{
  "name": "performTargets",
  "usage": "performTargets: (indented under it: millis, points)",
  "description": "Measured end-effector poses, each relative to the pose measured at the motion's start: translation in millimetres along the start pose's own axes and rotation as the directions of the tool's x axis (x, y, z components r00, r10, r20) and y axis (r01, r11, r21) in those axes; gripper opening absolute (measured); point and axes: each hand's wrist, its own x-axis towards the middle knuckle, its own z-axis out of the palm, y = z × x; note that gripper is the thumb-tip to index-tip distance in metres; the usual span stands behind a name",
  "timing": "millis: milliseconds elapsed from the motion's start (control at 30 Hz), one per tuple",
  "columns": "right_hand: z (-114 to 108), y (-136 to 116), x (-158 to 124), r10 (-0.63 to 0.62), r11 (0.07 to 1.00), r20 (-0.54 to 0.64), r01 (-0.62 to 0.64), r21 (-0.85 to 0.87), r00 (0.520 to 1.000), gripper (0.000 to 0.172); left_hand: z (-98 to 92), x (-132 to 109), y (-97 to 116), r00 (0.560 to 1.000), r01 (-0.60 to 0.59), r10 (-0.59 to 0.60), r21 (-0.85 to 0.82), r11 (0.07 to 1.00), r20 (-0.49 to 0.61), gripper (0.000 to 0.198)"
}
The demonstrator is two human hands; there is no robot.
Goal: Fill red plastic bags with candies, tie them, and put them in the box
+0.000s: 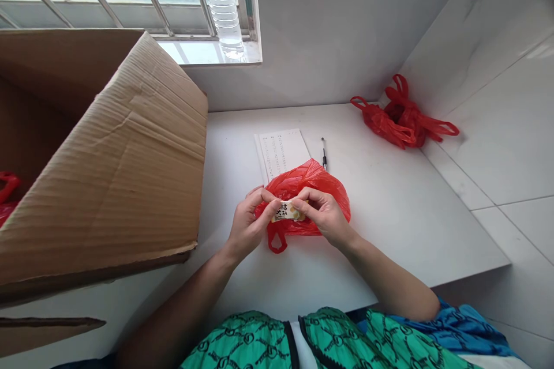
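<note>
Because left hand (252, 216) and right hand (327, 214) pinch its ends, the small white printed packet (285, 211) looks steady. Under the fingers lies a crumpled red plastic bag (331, 185).

fingers (269, 211) are partly hiding the printed packet (285, 211); left edge's cropping the cardboard box (160, 144); notebook (283, 149) writing's looking too tiny

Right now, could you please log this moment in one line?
left hand, right hand: pinching printed packet | beneath: red plastic bag | beyond: pen
</note>
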Motion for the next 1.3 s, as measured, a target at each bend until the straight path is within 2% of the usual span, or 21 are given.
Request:
performTargets:
  millis: [100, 300, 433, 667, 767, 833, 900, 1000, 1067, 1133, 1200, 1233, 1300]
  points:
    - [-1.3, 1.8, 1.3, 0.030, 0.999, -0.037, -0.029, 0.013, 0.999, 0.027, -3.3, 1.8, -2.1, 1.000, -0.003, 0.002, 0.049, 0.999, 0.013, 0.026]
    - [-6.2, 1.9, 3.7, 0.029, 1.000, -0.111, -0.030, -0.007, 0.993, 0.028, -9.0, 3.0, -4.5, 0.994, -0.087, 0.069, 0.226, 0.970, 0.086, 0.021]
    - [-7.1, 2.0, 4.4, 0.040, 0.999, -0.105, -0.041, -0.002, 0.994, 0.030, -7.9, 1.0, -1.4, 0.990, -0.127, 0.107, 0.247, 0.961, 0.094, 0.018]
    - [-6.5, 3.2, 3.8, 0.050, 0.999, -0.080, -0.049, 0.005, 0.996, 0.031, -8.1, 0.4, -1.0, 0.992, -0.120, 0.106, 0.253, 0.960, 0.071, 0.021]
    - [-5.9, 2.0, 3.4, 0.013, 0.999, -0.092, -0.017, -0.041, 0.996, 0.029, -8.3, 0.6, -2.2, 0.992, -0.126, 0.115, 0.254, 0.959, 0.057, 0.022]
    - [-5.7, 1.1, 2.9, -0.081, 0.987, -0.142, 0.059, -0.149, 0.987, 0.027, -8.2, 0.7, -3.0, 0.992, -0.126, 0.123, 0.272, 0.954, 0.027, 0.021]
    - [-5.8, 1.2, 2.4, -0.252, 0.919, -0.162, 0.182, -0.351, 0.954, 0.029, -7.9, 0.9, -3.6, 0.990, -0.131, 0.141, 0.317, 0.939, -0.009, 0.021]
    - [-6.0, 3.9, 1.8, -0.490, 0.649, -0.022, 0.348, -0.677, 0.871, 0.041, -6.6, 0.5, -3.1, 0.976, -0.187, 0.215, 0.409, 0.893, -0.024, 0.017]
    - [-5.7, 6.3, 1.6, -0.544, 0.476, 0.084, 0.390, -0.788, 0.835, 0.048, -5.4, -0.2, -2.0, 0.961, -0.242, 0.277, 0.460, 0.854, -0.008, 0.014]
    - [-5.3, 7.9, 1.1, -0.556, 0.394, 0.119, 0.387, -0.834, 0.823, 0.048, -4.5, -1.2, -1.0, 0.945, -0.290, 0.326, 0.491, 0.821, 0.013, 0.011]
    - [-5.1, 7.9, 0.0, -0.555, 0.411, 0.083, 0.360, -0.838, 0.828, 0.045, -3.9, -2.4, -0.5, 0.933, -0.331, 0.358, 0.490, 0.807, 0.041, 0.008]
    - [-5.0, 7.2, -0.8, -0.536, 0.465, 0.052, 0.346, -0.815, 0.842, 0.043, -3.7, -2.8, -0.5, 0.930, -0.343, 0.364, 0.477, 0.809, 0.051, 0.006]
    - [-4.7, 4.2, -2.5, -0.435, 0.660, -0.010, 0.311, -0.684, 0.900, 0.042, -3.2, -3.4, -1.0, 0.935, -0.337, 0.349, 0.442, 0.831, 0.057, 0.008]
